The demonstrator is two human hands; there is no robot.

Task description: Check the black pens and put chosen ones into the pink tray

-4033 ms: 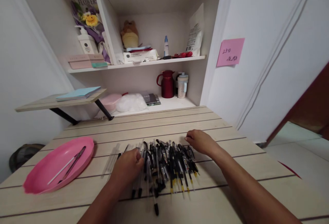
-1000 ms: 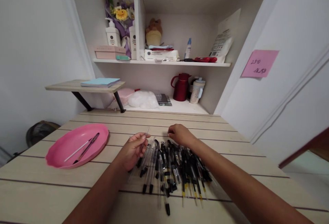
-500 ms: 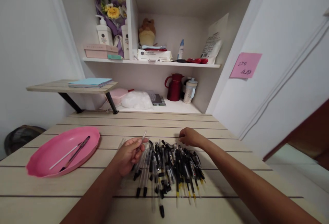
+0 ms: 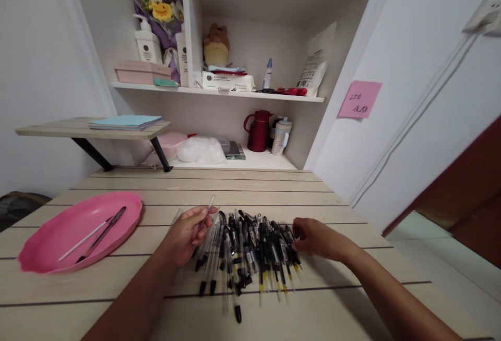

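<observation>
My left hand is closed around a clear pen barrel, which tilts up out of the fingers. It hovers at the left side of a heap of pen parts: clear barrels, black caps, and refills with yellow sections. My right hand is at the heap's right edge, its fingers bent and a little apart beside the black caps. I see nothing held in it. On the left, a pink tray holds a black pen and a thin white refill.
A small raised shelf with blue paper stands at the back left. Behind the slatted table are a plastic bag, a red jug and a light cup. A pink note sticks to the right wall.
My right hand has moved from the back of the heap to its right edge, towards me. My left hand keeps the clear barrel. The view has turned slightly to the right.
</observation>
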